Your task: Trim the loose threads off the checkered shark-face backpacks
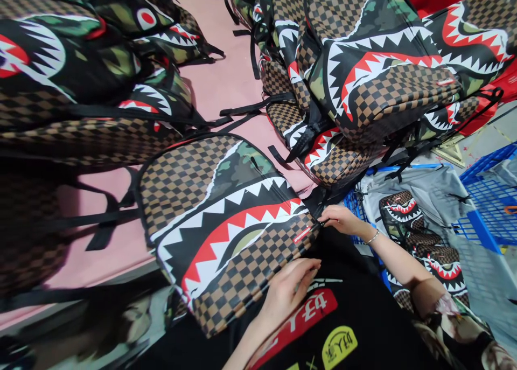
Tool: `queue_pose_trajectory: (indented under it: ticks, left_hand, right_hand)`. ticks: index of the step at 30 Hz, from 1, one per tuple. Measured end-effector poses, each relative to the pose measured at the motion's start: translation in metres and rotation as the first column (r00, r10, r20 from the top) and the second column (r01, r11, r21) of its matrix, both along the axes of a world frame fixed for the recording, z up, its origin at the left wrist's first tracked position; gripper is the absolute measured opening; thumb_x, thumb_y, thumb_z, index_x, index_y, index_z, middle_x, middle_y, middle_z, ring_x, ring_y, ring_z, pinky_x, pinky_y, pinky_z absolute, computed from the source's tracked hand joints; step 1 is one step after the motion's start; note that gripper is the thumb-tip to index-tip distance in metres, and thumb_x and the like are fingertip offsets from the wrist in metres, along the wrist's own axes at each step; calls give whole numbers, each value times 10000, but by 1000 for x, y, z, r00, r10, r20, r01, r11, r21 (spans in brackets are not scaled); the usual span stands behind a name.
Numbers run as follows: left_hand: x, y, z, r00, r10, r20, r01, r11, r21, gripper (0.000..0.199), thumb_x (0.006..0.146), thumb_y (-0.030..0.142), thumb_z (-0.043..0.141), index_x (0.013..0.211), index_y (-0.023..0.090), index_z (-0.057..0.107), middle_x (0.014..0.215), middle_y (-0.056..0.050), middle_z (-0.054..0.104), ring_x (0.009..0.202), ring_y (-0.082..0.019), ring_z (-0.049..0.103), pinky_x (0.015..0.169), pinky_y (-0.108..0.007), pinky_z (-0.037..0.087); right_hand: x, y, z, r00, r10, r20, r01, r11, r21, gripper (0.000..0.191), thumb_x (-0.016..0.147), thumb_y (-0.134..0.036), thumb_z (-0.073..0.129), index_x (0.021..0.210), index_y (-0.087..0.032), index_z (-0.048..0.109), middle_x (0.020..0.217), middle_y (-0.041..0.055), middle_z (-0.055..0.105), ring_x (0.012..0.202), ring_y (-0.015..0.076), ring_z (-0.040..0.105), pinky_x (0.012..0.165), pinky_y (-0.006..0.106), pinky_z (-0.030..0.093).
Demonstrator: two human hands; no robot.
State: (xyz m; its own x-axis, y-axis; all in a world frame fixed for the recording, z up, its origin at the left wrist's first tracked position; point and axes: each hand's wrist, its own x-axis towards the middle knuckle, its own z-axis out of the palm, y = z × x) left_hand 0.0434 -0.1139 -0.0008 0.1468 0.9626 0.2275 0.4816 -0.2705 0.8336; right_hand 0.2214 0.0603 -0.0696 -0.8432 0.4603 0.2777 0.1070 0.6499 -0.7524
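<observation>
A backpack (226,224) with brown-black checks, green camouflage and a shark-mouth print lies tilted at the near edge of the pink table, its front facing up. At its right corner my right hand (339,220) pinches a small dark piece by the edge, perhaps a zipper pull or strap; which one is too small to tell. My left hand (288,285) rests along the backpack's lower right side, fingers together and bent, with the fingertips pointing right. What lies under that palm is hidden.
Similar backpacks are piled at the left (81,52) and at the back right (388,63) of the pink table (214,84). Loose black straps lie between them. A blue crate (484,230) with grey lining and small shark-print items stands at the right. Red bags lie behind.
</observation>
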Motion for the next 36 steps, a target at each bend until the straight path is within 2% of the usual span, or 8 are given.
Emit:
queue_pose_trajectory:
  ticks: [8, 17, 29, 36]
  left_hand:
    - [-1, -1, 0, 999, 20, -25, -21, 999, -25, 187, 857, 157, 471, 1007, 195, 577, 899, -41, 683, 826, -124, 651, 741, -192, 519]
    - [0, -1, -1, 999, 26, -28, -25, 999, 34, 176, 858, 167, 467, 991, 188, 580, 879, -43, 685, 808, -120, 652, 721, -185, 519]
    - [0, 0, -2, 999, 43, -4, -43, 997, 69, 166, 851, 156, 473, 963, 189, 592, 853, -32, 698, 788, -112, 657, 727, -184, 518]
    - [-2, 0, -1, 999, 41, -10, -40, 997, 68, 182, 847, 153, 462, 961, 187, 600, 863, -33, 698, 801, -110, 653, 744, -172, 504]
  right_hand:
    - [7, 2, 9, 1000, -9, 10, 10, 1000, -4, 159, 870, -245, 508, 971, -166, 602, 870, 72, 607, 838, 157, 557, 774, 297, 472]
    - [-8, 6, 12, 996, 92, 22, -93, 995, 25, 146, 870, -210, 496, 959, -157, 599, 878, 74, 613, 856, 156, 555, 786, 296, 469]
    - [-33, -6, 46, 969, 183, 167, -196, 978, 65, 228, 830, -90, 438, 963, -177, 602, 894, 58, 614, 875, 156, 554, 813, 288, 454]
    - [-39, -16, 50, 965, 151, 216, -183, 973, 138, 216, 829, -109, 459, 953, -177, 622, 891, 73, 622, 875, 177, 551, 802, 310, 457]
